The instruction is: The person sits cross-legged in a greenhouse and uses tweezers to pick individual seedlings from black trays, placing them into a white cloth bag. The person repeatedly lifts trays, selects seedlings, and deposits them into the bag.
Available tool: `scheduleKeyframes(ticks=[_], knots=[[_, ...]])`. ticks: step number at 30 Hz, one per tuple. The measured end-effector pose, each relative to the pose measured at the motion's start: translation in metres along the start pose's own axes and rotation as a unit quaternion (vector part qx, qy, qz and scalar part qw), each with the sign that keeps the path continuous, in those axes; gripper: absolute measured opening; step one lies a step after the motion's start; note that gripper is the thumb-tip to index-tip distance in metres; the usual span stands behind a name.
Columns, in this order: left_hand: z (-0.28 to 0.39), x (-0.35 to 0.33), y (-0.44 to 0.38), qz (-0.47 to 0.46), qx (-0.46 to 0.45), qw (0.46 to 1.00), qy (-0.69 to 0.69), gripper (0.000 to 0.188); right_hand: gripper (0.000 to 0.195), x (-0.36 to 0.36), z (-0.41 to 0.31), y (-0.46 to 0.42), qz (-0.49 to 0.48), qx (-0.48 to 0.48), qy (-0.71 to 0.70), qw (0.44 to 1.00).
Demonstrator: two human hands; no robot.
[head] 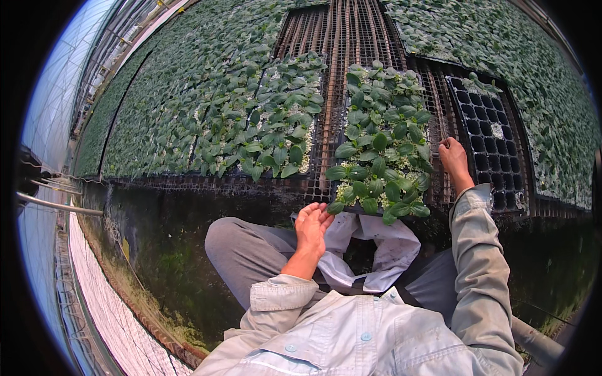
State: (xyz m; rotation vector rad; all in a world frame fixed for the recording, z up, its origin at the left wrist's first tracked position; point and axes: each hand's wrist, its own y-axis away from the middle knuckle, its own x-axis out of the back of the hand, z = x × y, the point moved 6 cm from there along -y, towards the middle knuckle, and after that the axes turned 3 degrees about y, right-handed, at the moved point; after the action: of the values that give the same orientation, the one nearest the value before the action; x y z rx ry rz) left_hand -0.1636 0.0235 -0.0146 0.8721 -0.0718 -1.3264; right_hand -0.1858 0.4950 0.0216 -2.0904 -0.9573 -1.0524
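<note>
A black cell tray of leafy green seedlings (378, 145) stands on the mesh bench before me, with pale granules between the stems. My left hand (312, 229) is at its near left corner, palm turned up and fingers loosely spread beside a leaf. Whether the fingertips touch that leaf or the tray edge, I cannot tell. My right hand (454, 160) hovers over the gap between this tray and a mostly bare black cell tray (494, 145) on the right. Its fingers are bent together; anything pinched there is too small to make out.
Rows of seedling trays (221, 122) fill the bench at left, and more seedlings (531, 94) grow at right. Rusty bars run under the black mesh (345, 33). A white sheet (390, 244) hangs between my knees. A metal pipe (59, 204) juts in at left.
</note>
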Motion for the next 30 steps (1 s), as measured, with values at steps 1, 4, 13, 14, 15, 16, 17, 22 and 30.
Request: scheduleKeyframes(ticks=[1, 4, 13, 14, 15, 16, 17, 22, 30], knots=[[0.016, 0.018, -0.012, 0.046, -0.023, 0.999, 0.02, 0.028, 0.025, 0.001, 0.004, 0.001, -0.007, -0.024, 0.049, 0.998], [0.068, 0.043, -0.047, 0.127, -0.069, 0.988, 0.058, 0.035, 0.029, 0.002, -0.003, 0.009, 0.067, 0.014, 0.147, 0.987], [0.108, 0.046, -0.122, 0.086, -0.008, 0.991, 0.1, 0.029, 0.036, -0.013, -0.018, 0.031, 0.115, 0.065, 0.171, 0.976], [0.105, 0.046, -0.122, 0.094, -0.002, 0.991, 0.099, 0.027, 0.035, -0.013, -0.017, 0.031, 0.114, 0.06, 0.172, 0.977], [0.104, 0.044, -0.122, 0.097, -0.017, 0.992, 0.08, 0.023, 0.034, -0.013, -0.017, 0.03, 0.113, 0.056, 0.172, 0.977], [0.106, 0.042, -0.123, 0.094, -0.02, 0.993, 0.067, 0.022, 0.034, -0.013, -0.017, 0.03, 0.112, 0.051, 0.172, 0.977], [0.105, 0.041, -0.124, 0.092, -0.02, 0.994, 0.055, 0.021, 0.033, -0.013, -0.017, 0.03, 0.115, 0.054, 0.173, 0.977], [0.104, 0.035, -0.123, 0.088, -0.025, 0.995, 0.025, 0.02, 0.031, -0.013, -0.015, 0.029, 0.123, 0.057, 0.175, 0.975], [0.107, 0.028, -0.124, 0.081, -0.035, 0.995, 0.036, 0.027, 0.031, -0.014, -0.018, 0.029, 0.123, 0.058, 0.169, 0.976]])
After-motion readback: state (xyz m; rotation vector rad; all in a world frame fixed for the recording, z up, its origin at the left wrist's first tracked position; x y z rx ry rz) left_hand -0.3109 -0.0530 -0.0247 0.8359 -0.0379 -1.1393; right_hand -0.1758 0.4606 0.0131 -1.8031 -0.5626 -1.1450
